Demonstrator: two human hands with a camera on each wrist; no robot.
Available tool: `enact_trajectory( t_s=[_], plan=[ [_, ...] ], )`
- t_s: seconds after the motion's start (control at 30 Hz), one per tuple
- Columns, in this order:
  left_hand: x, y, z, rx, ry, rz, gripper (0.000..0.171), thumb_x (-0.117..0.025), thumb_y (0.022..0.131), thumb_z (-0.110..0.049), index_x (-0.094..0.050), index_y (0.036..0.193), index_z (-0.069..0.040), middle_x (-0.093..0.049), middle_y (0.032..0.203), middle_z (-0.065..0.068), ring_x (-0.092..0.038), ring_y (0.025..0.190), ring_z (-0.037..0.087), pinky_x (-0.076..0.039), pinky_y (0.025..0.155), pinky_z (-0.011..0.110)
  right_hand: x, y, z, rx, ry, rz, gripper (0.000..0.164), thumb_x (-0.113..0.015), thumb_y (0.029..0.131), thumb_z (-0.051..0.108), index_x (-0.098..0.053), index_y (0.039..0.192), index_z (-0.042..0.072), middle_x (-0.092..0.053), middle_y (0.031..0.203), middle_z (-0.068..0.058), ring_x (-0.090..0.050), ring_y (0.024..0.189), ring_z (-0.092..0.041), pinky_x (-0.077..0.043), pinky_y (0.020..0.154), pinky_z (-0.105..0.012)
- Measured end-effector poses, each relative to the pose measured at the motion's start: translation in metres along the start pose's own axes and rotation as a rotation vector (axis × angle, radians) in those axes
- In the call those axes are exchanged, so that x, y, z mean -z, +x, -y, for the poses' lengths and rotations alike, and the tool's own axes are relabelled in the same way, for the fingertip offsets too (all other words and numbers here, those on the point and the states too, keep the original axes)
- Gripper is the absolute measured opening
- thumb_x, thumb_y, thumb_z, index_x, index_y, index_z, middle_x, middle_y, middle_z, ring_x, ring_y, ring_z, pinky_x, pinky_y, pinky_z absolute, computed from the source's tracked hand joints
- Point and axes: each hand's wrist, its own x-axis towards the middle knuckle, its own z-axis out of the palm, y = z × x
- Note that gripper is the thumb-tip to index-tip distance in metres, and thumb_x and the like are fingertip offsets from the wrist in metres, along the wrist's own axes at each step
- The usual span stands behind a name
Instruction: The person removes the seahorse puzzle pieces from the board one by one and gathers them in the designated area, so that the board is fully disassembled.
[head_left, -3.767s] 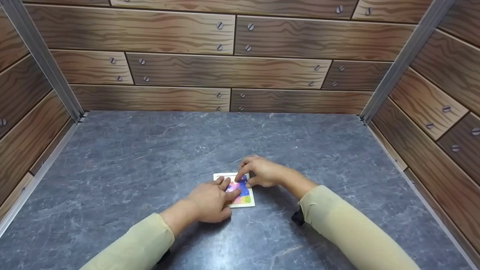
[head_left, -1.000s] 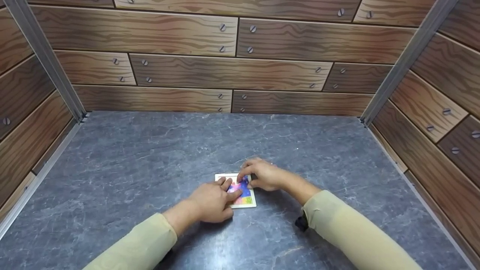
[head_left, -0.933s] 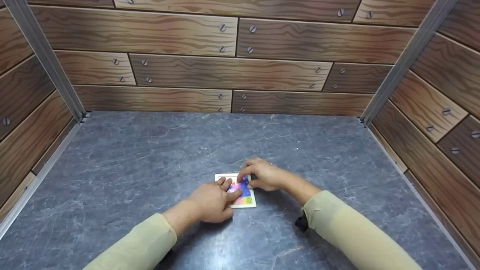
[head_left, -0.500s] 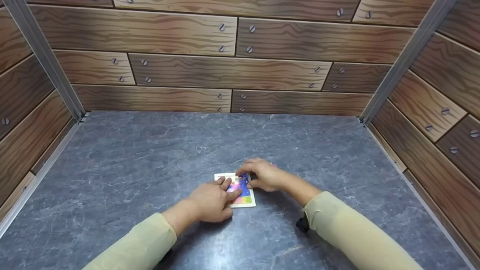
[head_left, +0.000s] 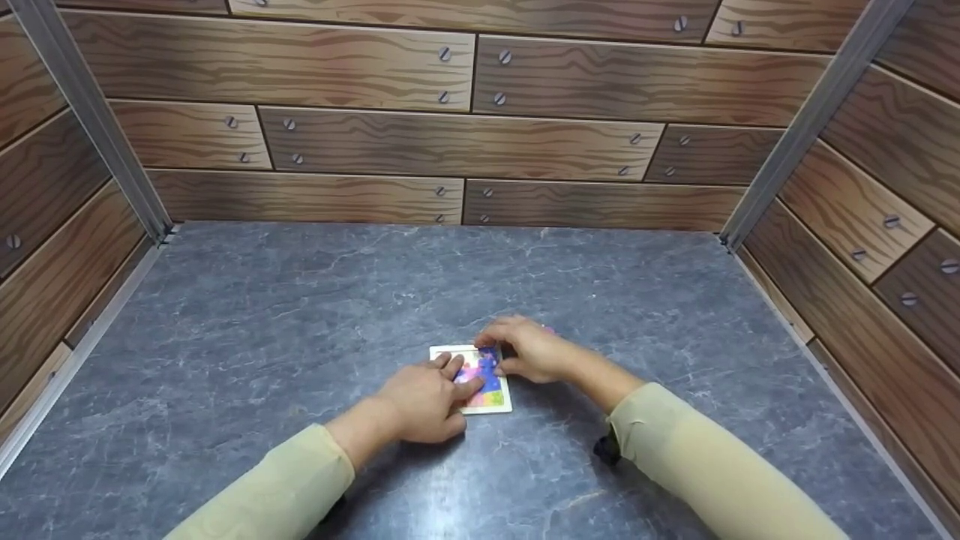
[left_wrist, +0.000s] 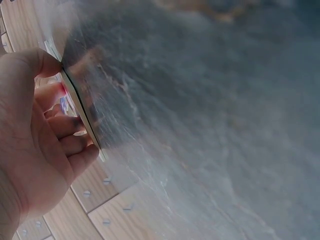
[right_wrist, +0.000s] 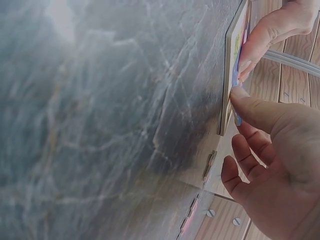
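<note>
A small picture puzzle board (head_left: 491, 409) with a pale rim and a pink, blue and green picture lies flat on the table. My left hand (head_left: 420, 403) rests across its left side, fingers spread and fairly straight on the picture, thumb at the near edge. My right hand (head_left: 534, 349) is over the board's far right corner. In the right wrist view, its thumb and index finger pinch a small blue puzzle piece (right_wrist: 237, 119), tilted at the board's edge. The other fingers curl loosely, holding nothing. My left hand hides much of the picture.
Thin loose pieces with pink edges lie on the table past my right hand, one nearer piece (right_wrist: 210, 165) and one farther piece (right_wrist: 189, 217). Wood-patterned walls (head_left: 360, 142) joined by metal corner posts (head_left: 810, 120) enclose the dark marbled table (head_left: 315, 300).
The fingertips of my right hand have shifted slightly away, toward the board's far edge, baring more of the blue corner. My left hand has stayed in place on the board.
</note>
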Motion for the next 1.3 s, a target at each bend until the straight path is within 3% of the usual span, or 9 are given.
enact_trajectory(
  t_s=[0.67, 1.3],
  plan=[
    [0.0013, 0.0006, -0.0017, 0.016, -0.009, 0.020, 0.062, -0.058, 0.099, -0.039, -0.054, 0.159, -0.023, -0.047, 0.158, 0.026, -0.049, 0.145, 0.043, -0.049, 0.111, 0.052, -0.0030, -0.0038, 0.0004, -0.047, 0.004, -0.018, 0.044, -0.081, 0.088, 0.006, -0.070, 0.131, 0.005, -0.067, 0.128, -0.014, -0.062, 0.121, -0.034, -0.048, 0.108, -0.054],
    [0.0010, 0.0001, 0.0001, 0.003, -0.006, -0.006, 0.062, -0.059, 0.097, -0.036, -0.055, 0.157, -0.022, -0.049, 0.157, 0.026, -0.051, 0.144, 0.043, -0.051, 0.108, 0.052, -0.0065, -0.0030, 0.0004, -0.036, 0.012, -0.085, 0.039, -0.084, 0.087, 0.006, -0.072, 0.124, 0.003, -0.069, 0.115, -0.012, -0.064, 0.107, -0.028, -0.052, 0.099, -0.050]
  ],
)
